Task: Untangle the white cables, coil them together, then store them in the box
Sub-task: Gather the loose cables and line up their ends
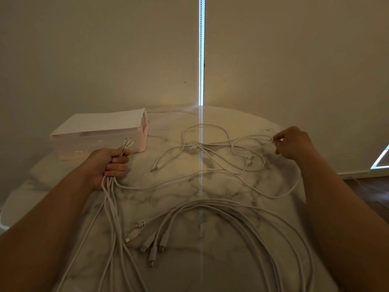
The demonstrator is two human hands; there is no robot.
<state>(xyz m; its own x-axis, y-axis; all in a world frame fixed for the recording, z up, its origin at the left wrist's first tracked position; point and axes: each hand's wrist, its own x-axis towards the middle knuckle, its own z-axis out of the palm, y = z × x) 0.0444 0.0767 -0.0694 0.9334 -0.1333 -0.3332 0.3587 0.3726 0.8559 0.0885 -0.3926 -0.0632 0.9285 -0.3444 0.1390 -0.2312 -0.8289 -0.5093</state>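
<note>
Marble-patterned table [210,182] fills the lower half of the frame, with pale blinds [105,49] behind it.

Box [99,133]: pale pink, upper left of the table, a flat cover over its top. No cable is inside it as far as can be seen.

White cables [231,209]: several straightened runs sweep in a wide arc across the lower centre and right. A separate tangle [221,148] lies right of centre, well apart from the box, its strands crossing one another.

Left hand [107,165]: left of centre, just in front of the box, fist clenched round a gathered bunch of cables. Short plug ends [128,142] stand out above the knuckles, and the runs trail down to the bottom edge.

Right hand [294,144]: far right, thumb and fingertips pinching one strand at the tangle's upper right edge.

Free plugs [147,243]: a loose cluster at lower centre, resting on the table.

Assessment: untangling is partly done; coiling and storing are not yet begun. The cables appear light, limp and smooth, likely to slide through a loose grasp and to snag at crossings. The plugs are the only rigid parts. Best hold is judged to be just behind a plug, drawing each strand out singly.
</note>
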